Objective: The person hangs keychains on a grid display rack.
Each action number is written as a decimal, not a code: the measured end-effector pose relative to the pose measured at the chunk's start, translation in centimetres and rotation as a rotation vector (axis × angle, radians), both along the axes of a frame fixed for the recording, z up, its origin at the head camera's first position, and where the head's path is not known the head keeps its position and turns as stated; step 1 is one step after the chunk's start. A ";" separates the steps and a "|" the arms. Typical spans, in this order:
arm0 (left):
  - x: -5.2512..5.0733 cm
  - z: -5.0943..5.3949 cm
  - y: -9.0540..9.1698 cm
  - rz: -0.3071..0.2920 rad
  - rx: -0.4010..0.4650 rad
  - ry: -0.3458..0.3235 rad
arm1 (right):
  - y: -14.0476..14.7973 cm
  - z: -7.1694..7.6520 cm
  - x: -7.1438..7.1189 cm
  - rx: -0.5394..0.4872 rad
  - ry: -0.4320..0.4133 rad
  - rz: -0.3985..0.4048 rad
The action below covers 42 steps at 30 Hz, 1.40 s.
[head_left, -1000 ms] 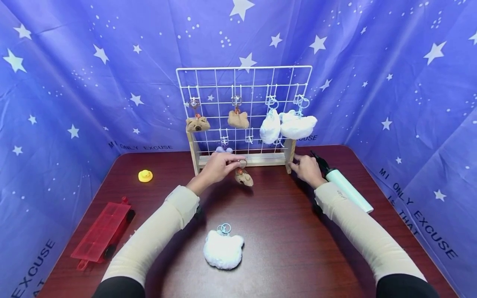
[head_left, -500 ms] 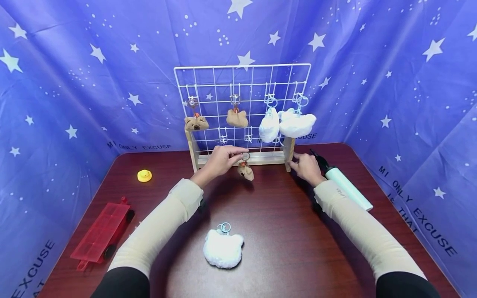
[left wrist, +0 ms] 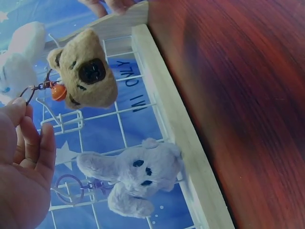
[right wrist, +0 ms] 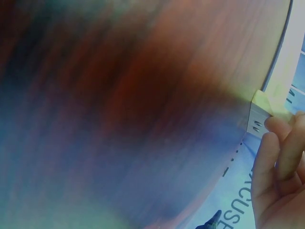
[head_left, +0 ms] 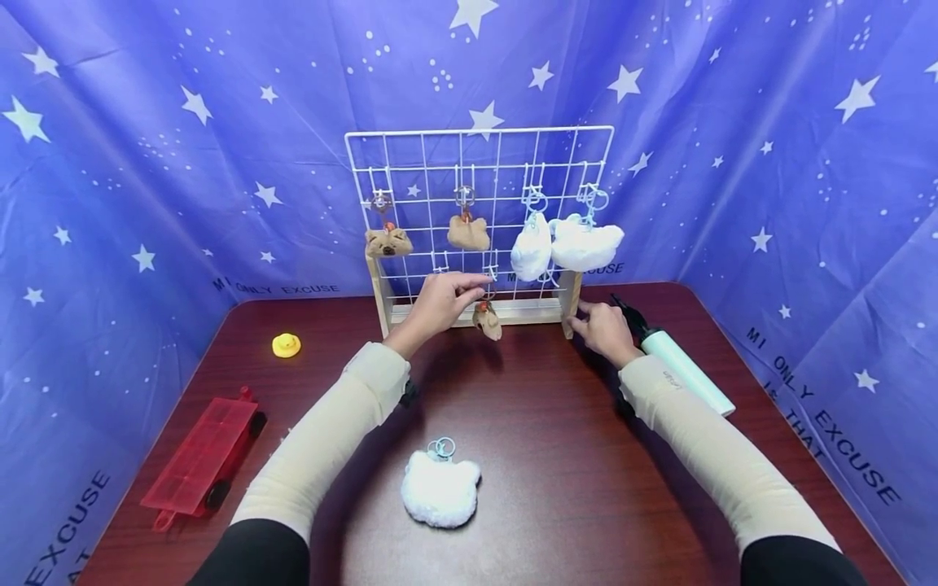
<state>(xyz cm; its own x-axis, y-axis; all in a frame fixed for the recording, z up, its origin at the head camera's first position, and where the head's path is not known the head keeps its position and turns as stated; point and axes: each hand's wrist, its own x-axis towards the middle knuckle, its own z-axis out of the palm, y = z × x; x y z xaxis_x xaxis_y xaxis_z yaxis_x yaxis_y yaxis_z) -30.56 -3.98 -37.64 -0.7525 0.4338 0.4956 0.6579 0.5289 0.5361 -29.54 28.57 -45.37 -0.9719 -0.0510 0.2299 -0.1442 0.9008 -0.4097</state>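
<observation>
My left hand [head_left: 443,301] pinches the metal ring [left wrist: 29,97] of a brown bear plush keychain [left wrist: 93,71] with an orange bell. The bear hangs in front of a lower hook [left wrist: 62,121] on the white wire grid rack [head_left: 479,130]; in the left wrist view, the ring is beside the hook's tip. My right hand [head_left: 604,330] grips the rack's right wooden leg [head_left: 570,305]; the right wrist view shows its fingers [right wrist: 279,148] bent at the wood. A lavender long-eared plush keychain [left wrist: 150,169] hangs on the neighbouring lower hook, hidden behind my left hand in the head view.
Brown plush keychains [head_left: 469,233] and white ones [head_left: 585,247] hang along the upper hooks. A white fluffy keychain [head_left: 440,490] lies on the table in front. Left stand a yellow duck [head_left: 286,345] and a red cart [head_left: 201,456]; a mint-green pump-like tube [head_left: 687,373] lies right.
My left hand has moved up and slightly right, bringing the brown bear keychain to the lower hook. My right hand has stayed at the wooden leg.
</observation>
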 end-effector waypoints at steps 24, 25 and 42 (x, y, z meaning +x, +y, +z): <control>0.0 -0.1 2.3 0.258 -0.048 -0.079 | -0.1 0.0 0.1 0.021 0.029 0.004; 0.0 -0.1 2.3 0.256 -0.047 -0.078 | -0.1 0.0 0.1 0.020 0.029 0.004; -0.1 -0.3 1.9 0.201 -0.033 -0.103 | -0.1 -0.2 -0.1 0.032 0.048 -0.001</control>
